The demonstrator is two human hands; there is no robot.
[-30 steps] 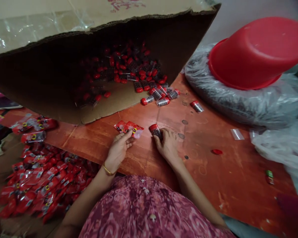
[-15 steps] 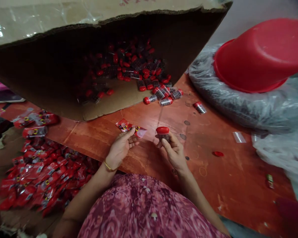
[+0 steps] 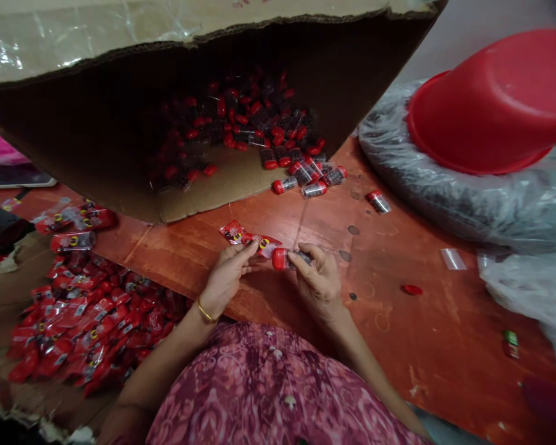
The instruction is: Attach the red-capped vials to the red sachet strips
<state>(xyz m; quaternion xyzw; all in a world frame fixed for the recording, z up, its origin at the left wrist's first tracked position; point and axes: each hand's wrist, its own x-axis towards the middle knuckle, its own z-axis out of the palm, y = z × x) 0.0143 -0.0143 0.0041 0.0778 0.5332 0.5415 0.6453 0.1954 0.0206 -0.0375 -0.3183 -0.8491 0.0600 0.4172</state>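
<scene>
My left hand [image 3: 225, 276] pinches a small red printed pouch [image 3: 249, 237] by its near edge, just above the reddish wooden table [image 3: 398, 334]. My right hand [image 3: 319, 276] grips a small clear bottle with a red cap [image 3: 283, 258], held sideways with the cap pointing left at the pouch's open end. Cap and pouch nearly touch. Both hands are closed on what they hold.
A big cardboard box [image 3: 97, 117] lies on its side behind the hands, with several red-capped bottles [image 3: 278, 145] spilling out. A heap of filled red pouches [image 3: 83, 315] lies at the left. At the right, a red basin [image 3: 495, 105] sits upside down on a plastic-wrapped bundle [image 3: 445, 191].
My right hand picked the bottle up off the table, raised it upright, then turned it sideways and brought its cap to the pouch. My left hand kept hold of the pouch.
</scene>
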